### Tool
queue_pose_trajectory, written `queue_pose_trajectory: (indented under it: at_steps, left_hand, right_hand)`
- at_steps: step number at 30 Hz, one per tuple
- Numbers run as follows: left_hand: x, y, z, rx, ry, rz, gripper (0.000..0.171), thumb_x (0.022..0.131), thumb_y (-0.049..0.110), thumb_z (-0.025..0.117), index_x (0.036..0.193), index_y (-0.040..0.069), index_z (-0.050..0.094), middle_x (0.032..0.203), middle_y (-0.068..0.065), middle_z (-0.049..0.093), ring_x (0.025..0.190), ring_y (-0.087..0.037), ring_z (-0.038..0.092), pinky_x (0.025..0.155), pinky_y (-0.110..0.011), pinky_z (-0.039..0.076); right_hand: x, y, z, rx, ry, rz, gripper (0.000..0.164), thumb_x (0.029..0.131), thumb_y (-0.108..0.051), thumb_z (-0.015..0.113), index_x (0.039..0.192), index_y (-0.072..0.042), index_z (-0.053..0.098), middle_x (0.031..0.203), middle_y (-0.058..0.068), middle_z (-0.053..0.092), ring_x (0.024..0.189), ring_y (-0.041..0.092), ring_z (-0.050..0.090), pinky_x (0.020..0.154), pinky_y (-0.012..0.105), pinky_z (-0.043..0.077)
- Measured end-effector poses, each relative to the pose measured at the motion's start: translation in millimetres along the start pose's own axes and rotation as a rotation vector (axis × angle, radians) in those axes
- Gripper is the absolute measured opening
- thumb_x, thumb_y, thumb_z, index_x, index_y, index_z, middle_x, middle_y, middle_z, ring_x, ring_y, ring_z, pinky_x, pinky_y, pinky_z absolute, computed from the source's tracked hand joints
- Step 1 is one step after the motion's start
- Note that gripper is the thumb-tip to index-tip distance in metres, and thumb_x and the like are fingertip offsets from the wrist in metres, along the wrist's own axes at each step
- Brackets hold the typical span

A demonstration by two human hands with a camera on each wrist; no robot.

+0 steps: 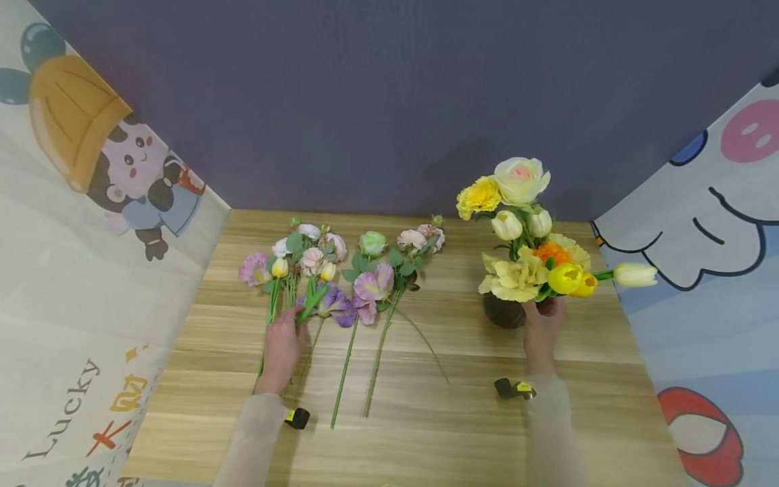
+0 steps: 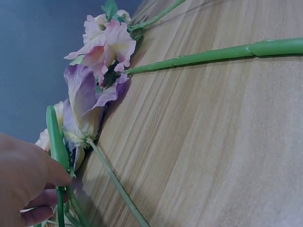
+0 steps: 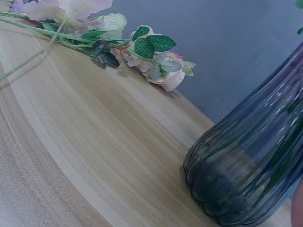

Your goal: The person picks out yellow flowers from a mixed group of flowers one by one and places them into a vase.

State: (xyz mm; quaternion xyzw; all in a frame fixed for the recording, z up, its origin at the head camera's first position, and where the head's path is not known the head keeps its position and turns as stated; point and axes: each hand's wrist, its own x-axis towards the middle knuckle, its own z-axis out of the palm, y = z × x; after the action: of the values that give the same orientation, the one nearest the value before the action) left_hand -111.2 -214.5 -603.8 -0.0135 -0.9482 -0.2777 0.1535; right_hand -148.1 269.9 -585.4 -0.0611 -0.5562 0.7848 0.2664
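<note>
Green stem, one: pinched by fingers of your left hand. Glass vase, one: at your right hand, finger closure undeterminable.

We've got loose flowers lying left on the table, the vase standing right with its bouquet in it, the wall behind them!

Head view, widest of the three, looks forward and down from above the near side, taking in the wooden table and far wall; left wrist view is close and tilted, looking past the left hand toward loose flowers; right wrist view, also tilted, is very near the glass vase; both wrist views share some flowers, table and wall.
</note>
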Motion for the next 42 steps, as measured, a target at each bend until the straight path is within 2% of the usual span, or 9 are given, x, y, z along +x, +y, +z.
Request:
queue_pose_trajectory:
  at_steps: [3, 10, 17, 22, 26, 30, 33, 35, 42]
  left_hand:
    - [0.4, 0.8, -0.9, -0.005, -0.008, -0.025, 0.032, 0.087, -0.014, 0.07, 0.119, -0.012, 0.066, 0.105, -0.032, 0.071, 0.078, -0.043, 0.071, 0.071, -0.054, 0.062]
    - [2.5, 3.7, -4.2, -0.081, -0.037, -0.113, 0.033, 0.092, -0.011, 0.065, 0.125, -0.011, 0.063, 0.116, -0.031, 0.069, 0.101, -0.046, 0.069, 0.085, -0.054, 0.061]
    - [3.4, 7.0, -8.9, -0.169, -0.027, -0.169, 0.036, 0.096, -0.011, 0.062, 0.131, -0.005, 0.062, 0.118, -0.028, 0.068, 0.096, -0.04, 0.07, 0.079, -0.049, 0.063]
    - [8.1, 13.7, -13.8, -0.234, 0.042, -0.173, 0.034, 0.094, -0.012, 0.064, 0.128, -0.005, 0.064, 0.112, -0.026, 0.071, 0.092, -0.039, 0.07, 0.078, -0.05, 0.062]
    - [16.1, 23.9, -19.6, -0.341, 0.097, -0.188, 0.032, 0.093, -0.01, 0.067, 0.125, -0.007, 0.064, 0.111, -0.026, 0.071, 0.094, -0.039, 0.069, 0.085, -0.049, 0.06]
    - [24.2, 36.5, -26.5, -0.441, 0.152, -0.205, 0.034, 0.093, -0.008, 0.069, 0.127, -0.008, 0.063, 0.115, -0.027, 0.07, 0.099, -0.038, 0.069, 0.091, -0.034, 0.058]
    - [27.9, 45.0, -30.3, -0.509, 0.209, -0.182, 0.036, 0.092, -0.01, 0.069, 0.128, -0.008, 0.062, 0.117, -0.028, 0.07, 0.101, -0.039, 0.068, 0.09, -0.017, 0.054]
    - [29.3, 50.9, -32.4, -0.556, 0.242, -0.169, 0.038, 0.092, -0.011, 0.069, 0.129, -0.009, 0.061, 0.117, -0.028, 0.069, 0.101, -0.04, 0.067, 0.089, -0.01, 0.051]
    - [32.3, 70.2, -36.5, -0.636, 0.29, -0.139, 0.047, 0.091, -0.018, 0.065, 0.136, -0.017, 0.053, 0.116, -0.035, 0.066, 0.098, -0.025, 0.066, 0.086, -0.009, 0.053]
  right_hand:
    - [0, 0, 0, 0.001, 0.002, 0.0, 0.052, 0.093, 0.008, 0.068, 0.141, -0.006, 0.056, 0.13, 0.007, 0.062, 0.118, 0.019, 0.056, 0.098, 0.026, 0.049]
    - [-1, -1, 0, 0.016, -0.006, -0.01, 0.051, 0.093, 0.008, 0.067, 0.141, -0.005, 0.055, 0.13, 0.008, 0.061, 0.119, 0.019, 0.055, 0.099, 0.026, 0.048]
    - [0, 0, 1, 0.03, -0.009, -0.015, 0.051, 0.093, 0.009, 0.067, 0.141, -0.004, 0.055, 0.13, 0.009, 0.061, 0.118, 0.02, 0.056, 0.097, 0.026, 0.049]
    - [0, 1, 0, 0.036, -0.005, -0.009, 0.052, 0.093, 0.01, 0.067, 0.141, -0.005, 0.055, 0.13, 0.009, 0.061, 0.118, 0.02, 0.056, 0.098, 0.026, 0.049]
    - [1, 2, -1, 0.032, -0.009, -0.018, 0.052, 0.093, 0.01, 0.066, 0.142, -0.005, 0.055, 0.131, 0.009, 0.061, 0.118, 0.02, 0.056, 0.098, 0.026, 0.049]
    - [1, 3, -1, 0.034, -0.017, -0.031, 0.052, 0.093, 0.01, 0.066, 0.142, -0.004, 0.055, 0.131, 0.009, 0.061, 0.118, 0.019, 0.056, 0.097, 0.026, 0.05]
    - [1, 3, 0, 0.039, -0.019, -0.035, 0.051, 0.093, 0.009, 0.067, 0.141, -0.004, 0.056, 0.131, 0.01, 0.062, 0.118, 0.02, 0.057, 0.098, 0.026, 0.05]
    - [1, 2, 1, 0.035, -0.018, -0.036, 0.051, 0.092, 0.008, 0.068, 0.141, -0.005, 0.057, 0.131, 0.01, 0.062, 0.118, 0.02, 0.057, 0.099, 0.026, 0.05]
    - [0, 2, 2, 0.039, 0.002, -0.033, 0.051, 0.092, 0.007, 0.07, 0.139, -0.006, 0.057, 0.13, 0.009, 0.062, 0.117, 0.019, 0.057, 0.097, 0.024, 0.051]
